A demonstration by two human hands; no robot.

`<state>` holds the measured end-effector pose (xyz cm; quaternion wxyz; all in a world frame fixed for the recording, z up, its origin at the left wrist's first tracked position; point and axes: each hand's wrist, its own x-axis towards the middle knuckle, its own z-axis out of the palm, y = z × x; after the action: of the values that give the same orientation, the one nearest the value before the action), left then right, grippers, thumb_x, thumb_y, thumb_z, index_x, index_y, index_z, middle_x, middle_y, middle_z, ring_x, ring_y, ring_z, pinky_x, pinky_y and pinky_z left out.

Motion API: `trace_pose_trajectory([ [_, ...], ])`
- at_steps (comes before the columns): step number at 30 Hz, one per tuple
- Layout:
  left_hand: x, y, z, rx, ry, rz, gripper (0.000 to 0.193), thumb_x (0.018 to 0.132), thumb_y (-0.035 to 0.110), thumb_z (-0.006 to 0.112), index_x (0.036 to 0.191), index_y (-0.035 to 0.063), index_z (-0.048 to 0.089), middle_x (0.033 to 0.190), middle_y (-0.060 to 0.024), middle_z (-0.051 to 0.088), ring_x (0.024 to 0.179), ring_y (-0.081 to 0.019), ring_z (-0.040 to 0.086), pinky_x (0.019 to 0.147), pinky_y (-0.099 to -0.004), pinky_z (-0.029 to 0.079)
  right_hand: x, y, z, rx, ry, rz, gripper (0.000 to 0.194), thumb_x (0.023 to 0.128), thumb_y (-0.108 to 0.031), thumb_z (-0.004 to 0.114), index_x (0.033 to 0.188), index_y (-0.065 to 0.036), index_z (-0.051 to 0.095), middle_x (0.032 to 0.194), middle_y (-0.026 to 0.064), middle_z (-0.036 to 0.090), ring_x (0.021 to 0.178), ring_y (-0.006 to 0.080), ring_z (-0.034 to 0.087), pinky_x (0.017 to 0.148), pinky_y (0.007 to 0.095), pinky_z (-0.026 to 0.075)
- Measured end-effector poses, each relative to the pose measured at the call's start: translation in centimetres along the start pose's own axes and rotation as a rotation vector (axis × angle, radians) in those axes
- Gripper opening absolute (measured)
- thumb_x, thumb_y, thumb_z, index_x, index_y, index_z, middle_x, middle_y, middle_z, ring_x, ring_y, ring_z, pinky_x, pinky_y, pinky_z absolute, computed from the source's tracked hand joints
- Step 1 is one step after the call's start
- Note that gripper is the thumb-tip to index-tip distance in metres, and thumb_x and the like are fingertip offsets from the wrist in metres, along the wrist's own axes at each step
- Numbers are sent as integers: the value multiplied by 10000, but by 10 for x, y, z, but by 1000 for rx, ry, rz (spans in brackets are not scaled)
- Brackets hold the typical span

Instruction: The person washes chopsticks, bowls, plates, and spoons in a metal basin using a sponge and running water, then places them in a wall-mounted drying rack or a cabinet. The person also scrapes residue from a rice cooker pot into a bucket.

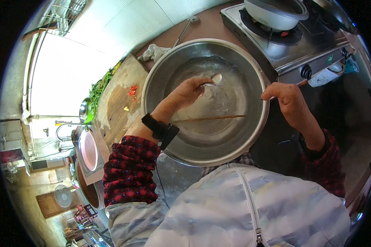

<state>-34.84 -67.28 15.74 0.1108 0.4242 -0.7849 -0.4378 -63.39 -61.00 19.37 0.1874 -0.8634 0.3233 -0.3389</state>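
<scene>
A wide metal basin (156, 74) with a pale rim stands before me, holding what looks like clear liquid. My left hand (187, 92) reaches over it and grips a spoon (217, 79), whose bowl is near the basin's middle. A thin wooden chopstick (216, 118) lies across the near part of the basin, its left end by my wristband. On the right, my right hand (286, 100) pinches the basin's rim; its fingers beneath are partly hidden.
A gas stove (315, 60) bearing a pot (270, 17) is at upper right. Left of the basin is a wooden cutting board (117, 108) with chopped red pepper (132, 91) and leafy greens (95, 94). A cloth (154, 53) and a long-handled utensil (182, 32) lie behind.
</scene>
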Motion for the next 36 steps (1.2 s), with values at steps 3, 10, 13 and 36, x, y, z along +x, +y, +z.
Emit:
trace_pose_trajectory([
  [3,-1,-15,0,52,-66,-110,304,817,33,452,1113,73,513,812,-107,547,726,-198,509,679,-284,415,6,-18,8,4,-96,118,90,794,-37,514,881,-53,529,838,99,590,749,206,598,669,290,489],
  [10,-14,-33,24,565,-350,-420,229,792,116,467,981,2,525,925,-199,586,884,-363,550,742,-396,422,13,-45,16,68,-93,365,211,686,68,407,771,39,598,784,143,622,762,238,598,715,288,462],
  [13,-12,-19,28,463,-545,-378,243,791,124,443,981,-4,521,907,-215,578,883,-372,544,738,-415,414,10,-47,20,106,-74,411,212,678,66,413,774,41,601,768,145,623,755,229,597,705,278,458],
  [36,-39,80,-3,124,414,453,240,813,29,486,1046,27,540,762,-123,544,620,-237,550,556,-312,426,76,-41,27,743,133,723,468,587,27,394,1054,25,436,769,128,568,424,79,434,382,157,329],
])
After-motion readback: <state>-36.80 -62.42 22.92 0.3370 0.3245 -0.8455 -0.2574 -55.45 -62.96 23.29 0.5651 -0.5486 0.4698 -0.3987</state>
